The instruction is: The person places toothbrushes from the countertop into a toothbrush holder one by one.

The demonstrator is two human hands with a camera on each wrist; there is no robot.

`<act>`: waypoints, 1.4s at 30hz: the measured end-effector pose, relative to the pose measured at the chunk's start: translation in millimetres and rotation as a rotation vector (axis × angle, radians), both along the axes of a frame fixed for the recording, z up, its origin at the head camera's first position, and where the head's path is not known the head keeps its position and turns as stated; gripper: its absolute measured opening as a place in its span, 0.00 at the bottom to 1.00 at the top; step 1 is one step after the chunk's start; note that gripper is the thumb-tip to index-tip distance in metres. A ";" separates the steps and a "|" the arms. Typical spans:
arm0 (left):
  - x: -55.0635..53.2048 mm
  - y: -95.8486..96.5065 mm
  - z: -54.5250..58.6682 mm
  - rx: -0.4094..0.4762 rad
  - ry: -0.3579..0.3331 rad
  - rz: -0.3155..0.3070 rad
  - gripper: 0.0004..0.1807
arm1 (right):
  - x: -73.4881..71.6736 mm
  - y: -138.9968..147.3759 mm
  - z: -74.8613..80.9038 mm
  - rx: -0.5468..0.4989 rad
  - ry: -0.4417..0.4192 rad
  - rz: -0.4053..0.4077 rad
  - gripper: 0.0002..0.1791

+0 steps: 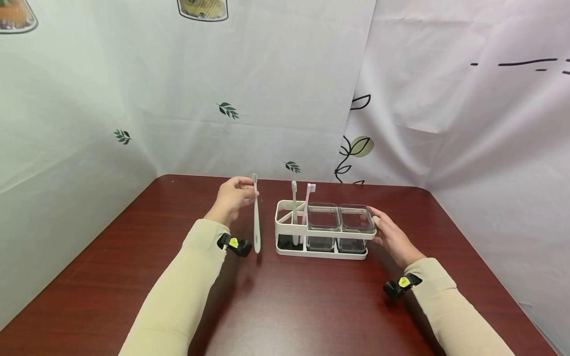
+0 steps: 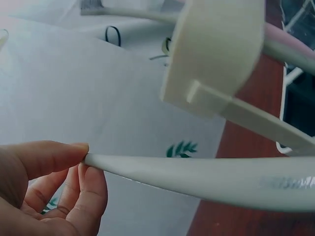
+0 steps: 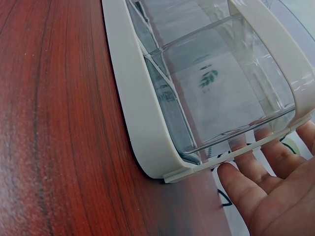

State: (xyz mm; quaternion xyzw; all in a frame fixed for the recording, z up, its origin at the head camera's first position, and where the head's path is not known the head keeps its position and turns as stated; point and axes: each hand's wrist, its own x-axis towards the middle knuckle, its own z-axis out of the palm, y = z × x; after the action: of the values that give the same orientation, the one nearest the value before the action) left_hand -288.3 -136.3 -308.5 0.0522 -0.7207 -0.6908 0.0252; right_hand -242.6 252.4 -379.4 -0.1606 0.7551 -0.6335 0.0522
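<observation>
My left hand [image 1: 231, 198] pinches a white toothbrush [image 1: 257, 222] near its bristle end, between thumb and fingertips. The brush hangs upright, handle end down, just left of a white toothbrush holder [image 1: 327, 233]. In the left wrist view its wide handle [image 2: 236, 179] stretches to the right edge. At the holder's right end, my right hand [image 1: 394, 240] grips the frame, with fingers [image 3: 243, 191] along the end strut. Another pale toothbrush [image 1: 294, 200] and a pink one [image 1: 306, 205] stand in the holder's left part.
Two clear square cups sit in the holder, a left cup [image 1: 323, 217] and a right cup [image 1: 357, 221]. Under everything is a dark red wooden table [image 1: 294, 301]. White cloth [image 1: 276, 74] with printed leaves rises behind the table and along its sides.
</observation>
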 end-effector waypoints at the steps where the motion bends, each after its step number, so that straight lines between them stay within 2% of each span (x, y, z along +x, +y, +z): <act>1: 1.2 0.4 1.4 0.009 0.007 -0.001 0.21 | 0.2 -0.1 0.2 -0.001 -0.002 -0.001 0.36; 10: 17.2 7.3 16.1 0.099 0.070 -0.034 0.22 | -0.6 0.8 -1.3 -0.005 0.013 -0.001 0.35; 19: 32.6 16.6 29.3 0.206 0.141 -0.026 0.20 | -3.2 1.3 -5.4 -0.025 0.032 0.002 0.36; 25: 39.8 22.0 34.4 0.282 0.176 0.012 0.19 | -1.3 -0.1 -1.8 -0.001 -0.004 0.003 0.36; 32: 49.7 31.8 39.9 0.378 0.257 0.056 0.20 | 0.6 -0.9 0.1 -0.008 0.011 -0.002 0.35; 42: 57.7 52.4 43.3 0.516 0.437 0.163 0.19 | 2.0 -0.4 1.7 -0.002 0.006 -0.010 0.35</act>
State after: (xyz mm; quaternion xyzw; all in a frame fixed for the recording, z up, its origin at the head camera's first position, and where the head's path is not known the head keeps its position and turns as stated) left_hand -230.6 -84.0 -265.2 -0.0348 -0.4934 -0.8408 0.2198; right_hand -240.6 252.0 -377.7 -0.1589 0.7555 -0.6339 0.0464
